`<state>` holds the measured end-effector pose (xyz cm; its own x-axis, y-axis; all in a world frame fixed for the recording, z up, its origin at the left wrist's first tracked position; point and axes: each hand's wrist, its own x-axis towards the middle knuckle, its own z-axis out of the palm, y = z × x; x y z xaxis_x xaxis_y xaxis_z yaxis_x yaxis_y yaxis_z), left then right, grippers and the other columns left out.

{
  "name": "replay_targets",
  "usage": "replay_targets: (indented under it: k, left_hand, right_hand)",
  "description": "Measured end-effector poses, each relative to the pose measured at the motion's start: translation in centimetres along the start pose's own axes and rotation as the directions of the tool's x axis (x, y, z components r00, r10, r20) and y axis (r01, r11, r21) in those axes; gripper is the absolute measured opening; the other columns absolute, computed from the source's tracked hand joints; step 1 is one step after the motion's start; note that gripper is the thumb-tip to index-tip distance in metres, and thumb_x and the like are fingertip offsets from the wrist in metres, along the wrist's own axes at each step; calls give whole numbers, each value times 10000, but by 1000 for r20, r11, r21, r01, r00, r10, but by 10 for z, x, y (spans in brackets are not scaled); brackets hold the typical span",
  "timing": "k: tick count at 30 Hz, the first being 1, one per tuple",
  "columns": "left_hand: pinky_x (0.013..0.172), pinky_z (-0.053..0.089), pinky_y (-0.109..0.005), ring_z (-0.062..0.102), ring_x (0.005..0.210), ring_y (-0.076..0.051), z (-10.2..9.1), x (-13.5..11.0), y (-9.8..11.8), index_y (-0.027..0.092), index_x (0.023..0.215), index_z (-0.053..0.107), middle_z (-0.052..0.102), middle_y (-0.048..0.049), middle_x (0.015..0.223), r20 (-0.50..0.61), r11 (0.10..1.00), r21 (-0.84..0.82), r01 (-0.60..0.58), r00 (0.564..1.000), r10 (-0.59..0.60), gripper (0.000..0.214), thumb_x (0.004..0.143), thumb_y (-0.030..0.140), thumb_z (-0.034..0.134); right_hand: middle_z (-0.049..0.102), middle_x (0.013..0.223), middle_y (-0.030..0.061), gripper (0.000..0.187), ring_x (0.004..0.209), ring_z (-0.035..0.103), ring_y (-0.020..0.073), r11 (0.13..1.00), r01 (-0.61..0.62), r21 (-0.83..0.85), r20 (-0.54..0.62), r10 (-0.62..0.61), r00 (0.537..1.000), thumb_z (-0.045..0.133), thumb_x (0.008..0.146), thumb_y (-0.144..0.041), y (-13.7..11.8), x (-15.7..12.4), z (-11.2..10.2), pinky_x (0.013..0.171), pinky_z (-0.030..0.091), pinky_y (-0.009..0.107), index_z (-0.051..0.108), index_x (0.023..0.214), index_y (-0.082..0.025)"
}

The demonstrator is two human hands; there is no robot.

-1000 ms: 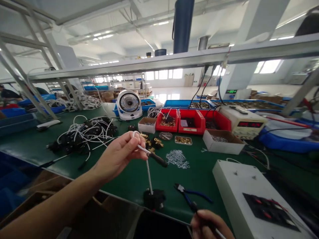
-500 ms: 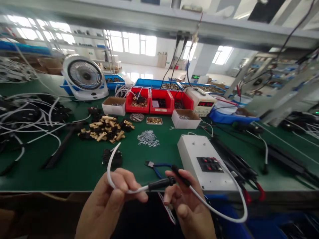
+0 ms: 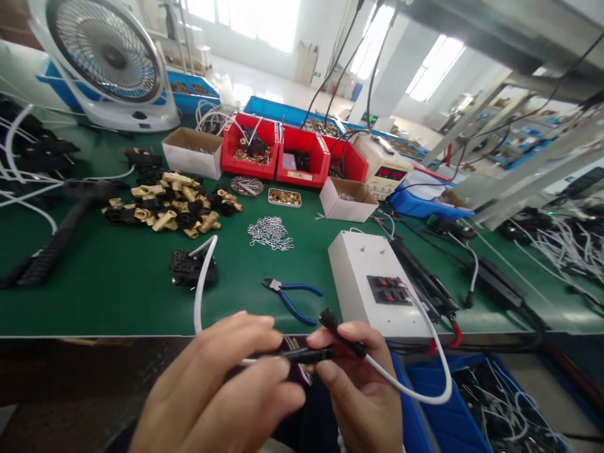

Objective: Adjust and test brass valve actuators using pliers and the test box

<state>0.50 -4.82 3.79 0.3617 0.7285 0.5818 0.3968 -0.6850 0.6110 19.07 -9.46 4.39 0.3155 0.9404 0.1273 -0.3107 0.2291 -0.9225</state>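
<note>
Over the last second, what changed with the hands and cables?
The left hand brought its black plug on the thin white cable down from above the table to meet the right hand, which rose with its own black-tipped white cable. Both grips kept. Blue-handled pliers unmoved.

Cable (image 3: 197,302): smooth, glossy white plastic sheath. Plugs (image 3: 342,332): matt black plastic. Bench mat (image 3: 117,296): matt green, finely textured. Pliers (image 3: 292,297): dull steel head, blue rubbery grips. Fittings (image 3: 165,204): bright brass. Bins (image 3: 302,165): glossy red plastic. Boxes (image 3: 191,157): plain cardboard.
</note>
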Motion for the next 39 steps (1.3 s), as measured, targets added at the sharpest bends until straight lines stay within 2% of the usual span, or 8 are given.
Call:
replay_targets:
  k: [1, 3, 8, 13, 20, 31, 35, 39]
  left_hand:
    - [718, 587, -316, 702, 819, -205, 8, 9, 4, 277, 1018, 621, 724, -23, 884, -9, 994, 55, -92, 996, 93, 136, 886, 304, 646]
    - [681, 557, -234, 680, 757, -143, 21, 23, 10, 235, 1022, 590, 711, -7, 884, 28, 991, 33, -127, 992, 126, 91, 933, 219, 572]
    - [708, 508, -166, 628, 759, -94, 26, 25, 10, 227, 1015, 552, 643, 12, 876, 73, 988, -139, 70, 995, -60, 95, 943, 172, 522]
    - [676, 483, -187, 631, 724, -101, 20, 22, 9, 251, 966, 580, 650, 42, 811, 156, 976, -174, 128, 983, -101, 110, 976, 204, 481]
    - [591, 462, -184, 625, 630, -89, 21, 27, 12, 259, 915, 595, 633, 61, 733, 129, 983, -128, 128, 985, -111, 176, 998, 244, 440]
    - [597, 509, -223, 665, 651, -133, 19, 25, 13, 217, 974, 606, 703, 1, 770, 33, 995, 86, -56, 998, 54, 188, 997, 306, 443]
    - [664, 507, -206, 675, 709, -123, 18, 21, 13, 221, 1020, 581, 708, 0, 826, 41, 998, 56, -24, 999, 22, 152, 1001, 279, 442]
    - [612, 489, -194, 657, 653, -104, 16, 24, 12, 260, 941, 577, 687, 40, 759, 103, 998, -60, 34, 994, -28, 194, 1015, 306, 404]
  right_hand:
    - [768, 924, 2, 272, 847, 721, 157, 1000, -8, -18, -9, 8, 1000, 742, 826, -207, 0, -1, 0, 718, 600, 261, 685, 1062, -331]
    - [775, 950, 22, 256, 813, 725, 167, 997, -26, -69, -42, 23, 999, 713, 855, -252, -2, -1, -3, 723, 603, 292, 692, 1100, -323]
    - [736, 814, 4, 195, 713, 674, 121, 985, 51, -167, -123, -72, 990, 659, 892, -364, -5, 5, -17, 694, 564, 234, 720, 1063, -295]
    - [672, 676, -4, 193, 609, 619, 106, 984, 26, -175, -69, -39, 997, 630, 906, -404, -10, 6, -13, 592, 521, 211, 732, 981, -258]
    - [667, 674, -1, 190, 602, 611, 101, 987, -34, -159, -34, 29, 999, 644, 900, -392, -9, 1, -11, 586, 491, 207, 731, 975, -241]
    - [688, 620, 14, 229, 513, 595, 112, 986, -158, -49, -83, 154, 985, 674, 870, -418, -9, -2, -8, 513, 466, 220, 737, 944, -211]
    - [725, 730, 15, 167, 600, 640, 112, 993, -101, -55, -11, 101, 995, 686, 872, -367, -10, -2, -8, 588, 507, 221, 747, 988, -264]
    - [699, 773, 25, 149, 624, 635, 125, 995, -43, -88, 87, 50, 995, 679, 877, -343, -13, 0, -13, 606, 511, 254, 756, 975, -261]
